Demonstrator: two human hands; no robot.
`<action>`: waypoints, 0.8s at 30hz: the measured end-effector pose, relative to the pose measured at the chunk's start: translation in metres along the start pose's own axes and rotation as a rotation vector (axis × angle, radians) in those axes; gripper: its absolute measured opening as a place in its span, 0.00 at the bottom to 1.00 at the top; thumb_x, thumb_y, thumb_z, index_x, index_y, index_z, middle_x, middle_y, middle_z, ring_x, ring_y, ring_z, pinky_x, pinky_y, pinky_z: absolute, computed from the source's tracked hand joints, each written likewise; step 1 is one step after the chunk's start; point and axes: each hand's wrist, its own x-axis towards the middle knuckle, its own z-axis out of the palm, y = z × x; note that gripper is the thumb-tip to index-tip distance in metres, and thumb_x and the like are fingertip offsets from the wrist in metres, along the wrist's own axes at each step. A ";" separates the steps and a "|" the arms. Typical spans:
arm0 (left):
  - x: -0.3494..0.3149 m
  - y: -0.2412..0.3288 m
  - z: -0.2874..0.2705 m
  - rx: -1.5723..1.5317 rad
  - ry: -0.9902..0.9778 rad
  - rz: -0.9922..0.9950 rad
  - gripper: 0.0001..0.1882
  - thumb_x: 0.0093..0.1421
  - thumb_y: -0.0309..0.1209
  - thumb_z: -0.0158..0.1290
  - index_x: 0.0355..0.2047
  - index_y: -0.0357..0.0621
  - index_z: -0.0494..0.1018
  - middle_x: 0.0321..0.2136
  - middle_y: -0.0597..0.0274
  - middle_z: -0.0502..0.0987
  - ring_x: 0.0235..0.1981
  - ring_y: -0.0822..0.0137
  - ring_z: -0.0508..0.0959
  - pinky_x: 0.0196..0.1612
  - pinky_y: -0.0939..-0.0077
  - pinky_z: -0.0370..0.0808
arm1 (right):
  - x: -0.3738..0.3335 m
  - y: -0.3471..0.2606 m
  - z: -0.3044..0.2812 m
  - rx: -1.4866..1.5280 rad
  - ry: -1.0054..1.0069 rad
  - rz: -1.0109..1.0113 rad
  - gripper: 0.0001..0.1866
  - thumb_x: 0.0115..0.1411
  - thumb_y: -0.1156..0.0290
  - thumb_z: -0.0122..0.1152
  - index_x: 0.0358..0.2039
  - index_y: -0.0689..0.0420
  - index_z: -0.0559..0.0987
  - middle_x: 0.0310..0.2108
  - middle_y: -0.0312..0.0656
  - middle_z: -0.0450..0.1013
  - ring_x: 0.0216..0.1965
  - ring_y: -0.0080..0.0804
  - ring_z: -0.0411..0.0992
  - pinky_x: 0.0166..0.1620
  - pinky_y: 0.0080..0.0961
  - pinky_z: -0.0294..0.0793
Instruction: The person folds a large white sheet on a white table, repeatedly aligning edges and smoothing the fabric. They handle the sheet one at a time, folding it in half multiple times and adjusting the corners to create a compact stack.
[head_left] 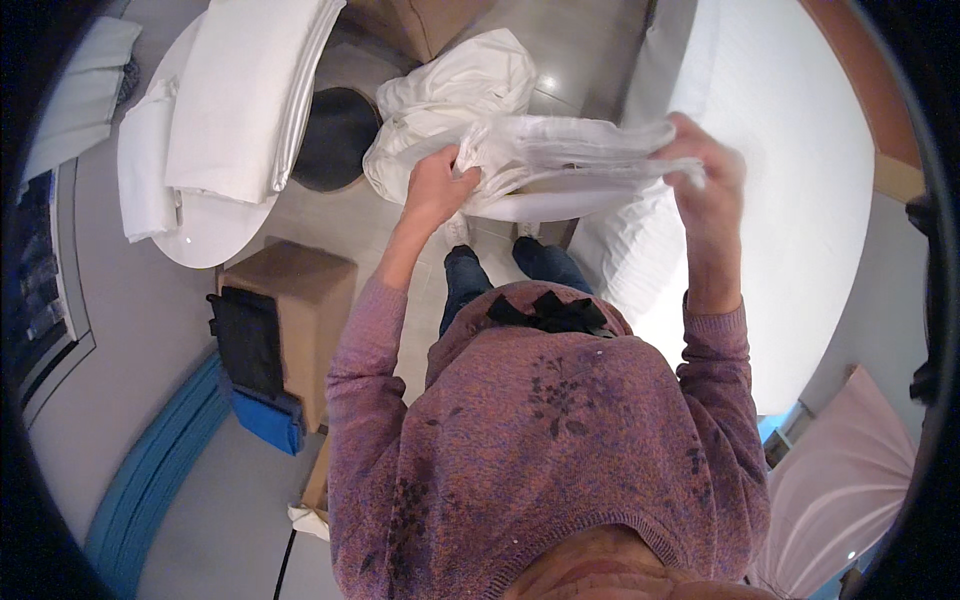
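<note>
Left hand (437,188) and right hand (708,165) closed around gathered, translucent white sheeting (545,145), stretched between them before a purple knitted sweater (500,420), folded white cloths (245,90) stacked on a rounded white surface (205,248)

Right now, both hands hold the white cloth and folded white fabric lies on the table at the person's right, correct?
The left hand and right hand hold the white cloth, but the head view shows folded white fabric on the table at the person's left, not right.
</note>
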 end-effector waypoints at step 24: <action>-0.031 -0.010 -0.050 0.153 0.218 -0.150 0.12 0.46 0.31 0.50 0.30 0.37 0.67 0.26 0.45 0.73 0.30 0.48 0.73 0.32 0.64 0.68 | -0.033 0.036 -0.021 0.030 0.223 0.148 0.08 0.44 0.77 0.60 0.27 0.64 0.76 0.30 0.39 0.71 0.34 0.26 0.66 0.40 0.19 0.62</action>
